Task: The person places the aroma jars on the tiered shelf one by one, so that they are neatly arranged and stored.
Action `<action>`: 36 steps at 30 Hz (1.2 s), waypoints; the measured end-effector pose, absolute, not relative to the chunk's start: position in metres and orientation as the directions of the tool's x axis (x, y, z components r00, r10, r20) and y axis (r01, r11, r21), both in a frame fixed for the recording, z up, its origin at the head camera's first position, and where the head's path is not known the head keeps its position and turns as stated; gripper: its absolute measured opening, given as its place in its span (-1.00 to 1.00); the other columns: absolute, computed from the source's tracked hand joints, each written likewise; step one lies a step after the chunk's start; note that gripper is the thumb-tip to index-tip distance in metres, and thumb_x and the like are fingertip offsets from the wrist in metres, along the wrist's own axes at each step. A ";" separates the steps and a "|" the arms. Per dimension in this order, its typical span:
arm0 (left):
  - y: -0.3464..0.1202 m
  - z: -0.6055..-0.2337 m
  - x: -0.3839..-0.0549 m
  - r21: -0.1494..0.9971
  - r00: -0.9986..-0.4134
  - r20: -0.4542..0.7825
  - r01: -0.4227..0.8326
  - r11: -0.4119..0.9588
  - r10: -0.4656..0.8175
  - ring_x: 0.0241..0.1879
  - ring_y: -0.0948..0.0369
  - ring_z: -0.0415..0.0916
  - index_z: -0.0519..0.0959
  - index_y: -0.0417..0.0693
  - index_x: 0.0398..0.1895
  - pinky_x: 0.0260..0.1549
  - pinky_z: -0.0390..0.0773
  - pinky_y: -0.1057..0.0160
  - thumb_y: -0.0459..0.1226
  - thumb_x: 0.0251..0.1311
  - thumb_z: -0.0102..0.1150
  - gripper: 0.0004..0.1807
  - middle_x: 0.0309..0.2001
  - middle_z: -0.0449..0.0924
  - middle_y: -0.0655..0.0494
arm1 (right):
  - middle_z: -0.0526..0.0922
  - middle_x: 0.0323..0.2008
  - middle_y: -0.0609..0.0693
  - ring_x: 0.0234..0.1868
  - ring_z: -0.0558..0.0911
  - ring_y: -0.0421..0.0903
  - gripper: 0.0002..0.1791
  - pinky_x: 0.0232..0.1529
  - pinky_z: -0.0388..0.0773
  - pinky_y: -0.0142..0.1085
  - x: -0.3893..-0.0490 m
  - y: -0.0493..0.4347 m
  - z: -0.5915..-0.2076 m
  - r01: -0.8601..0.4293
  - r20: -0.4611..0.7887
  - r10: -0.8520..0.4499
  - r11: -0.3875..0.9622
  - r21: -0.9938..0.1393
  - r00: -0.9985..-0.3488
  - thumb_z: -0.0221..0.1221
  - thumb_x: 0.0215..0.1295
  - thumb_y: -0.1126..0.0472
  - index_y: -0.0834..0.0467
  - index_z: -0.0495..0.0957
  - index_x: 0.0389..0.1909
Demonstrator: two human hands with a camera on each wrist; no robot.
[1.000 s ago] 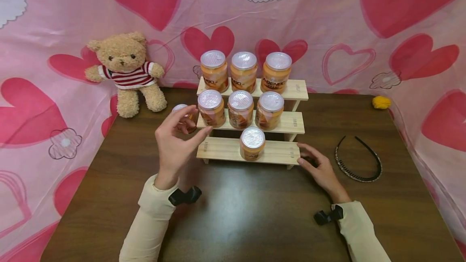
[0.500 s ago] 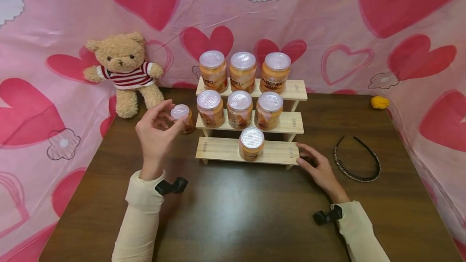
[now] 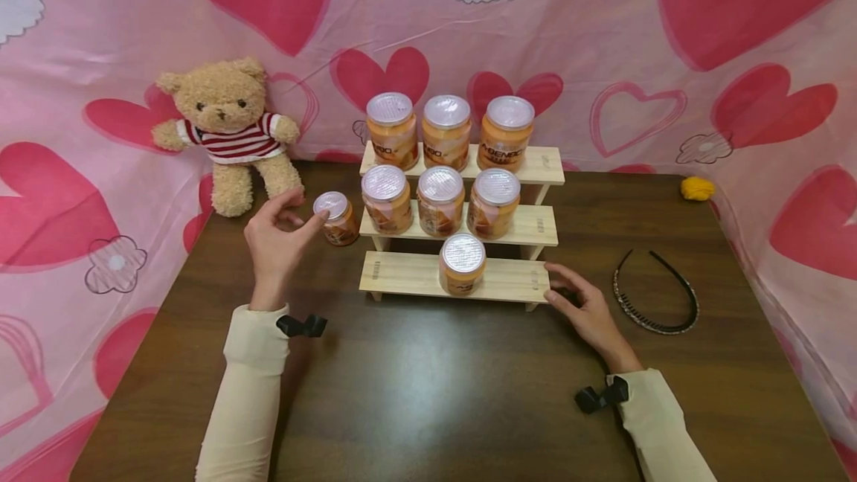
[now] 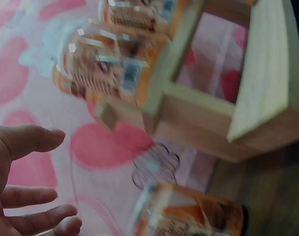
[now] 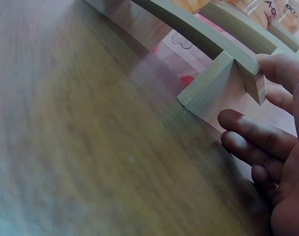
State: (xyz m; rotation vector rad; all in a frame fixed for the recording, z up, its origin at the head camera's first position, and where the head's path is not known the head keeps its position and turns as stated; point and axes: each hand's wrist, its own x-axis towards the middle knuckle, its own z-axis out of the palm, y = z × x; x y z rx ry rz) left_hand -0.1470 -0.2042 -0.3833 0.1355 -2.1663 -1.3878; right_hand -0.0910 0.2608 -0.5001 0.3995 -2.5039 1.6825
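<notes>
My left hand (image 3: 276, 244) hovers left of a small orange jar (image 3: 341, 229) with a silvery lid, standing on the table. Its fingers are spread, and the thumb tip overlaps the lid's edge in the head view. In the left wrist view a gap shows between that hand (image 4: 31, 187) and the jar (image 4: 188, 211). At the right end of a three-tier wooden display stand (image 3: 408, 271), thumb and forefinger of my right hand (image 3: 589, 311) grip the lowest board (image 5: 250, 73). Three jars (image 3: 512, 143) fill the top tier, three (image 3: 440, 210) the middle, and one (image 3: 462, 274) sits on the lowest.
Behind the left hand a teddy bear (image 3: 234, 143) in a striped shirt leans against the pink heart-print cloth (image 3: 623, 21). A black headband (image 3: 659, 324) lies on the brown table (image 3: 428, 385) at right. A yellow fuzzy ball (image 3: 698, 188) is at the back right corner.
My left hand has drawn back left from beside the middle tier, past the jar on the table, which now shows fully. The right hand stays at the board's end.
</notes>
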 end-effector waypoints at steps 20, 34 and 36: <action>-0.214 -0.430 -0.173 0.789 -0.907 0.275 0.022 0.614 -0.320 -0.54 0.53 0.35 0.67 -0.11 0.03 -0.47 0.31 0.55 -0.18 -0.08 0.56 -0.47 -0.06 0.72 -0.12 | 0.64 -0.14 -0.49 -0.08 0.60 -0.52 -0.48 -0.11 0.43 -0.60 -0.093 0.262 -0.500 -0.278 0.233 -0.167 0.353 -0.893 -0.958 0.19 0.33 0.44 0.25 0.44 0.32; -0.208 -0.437 -0.188 0.792 -0.902 0.244 -0.026 0.611 -0.355 -0.49 0.37 0.35 0.64 -0.18 0.06 -0.38 0.31 0.43 -0.22 -0.12 0.55 -0.41 -0.18 0.71 -0.18 | 0.64 -0.13 -0.49 -0.05 0.58 -0.52 -0.48 -0.05 0.39 -0.60 -0.091 0.261 -0.500 -0.268 0.223 -0.162 0.366 -0.891 -0.961 0.19 0.34 0.42 0.22 0.45 0.33; -0.207 -0.438 -0.188 0.794 -0.902 0.244 -0.025 0.608 -0.356 -0.48 0.37 0.35 0.64 -0.18 0.06 -0.36 0.31 0.41 -0.22 -0.12 0.55 -0.41 -0.17 0.72 -0.19 | 0.65 -0.12 -0.48 -0.04 0.59 -0.52 -0.48 -0.04 0.39 -0.60 -0.091 0.261 -0.500 -0.268 0.223 -0.161 0.361 -0.893 -0.961 0.19 0.34 0.42 0.22 0.45 0.33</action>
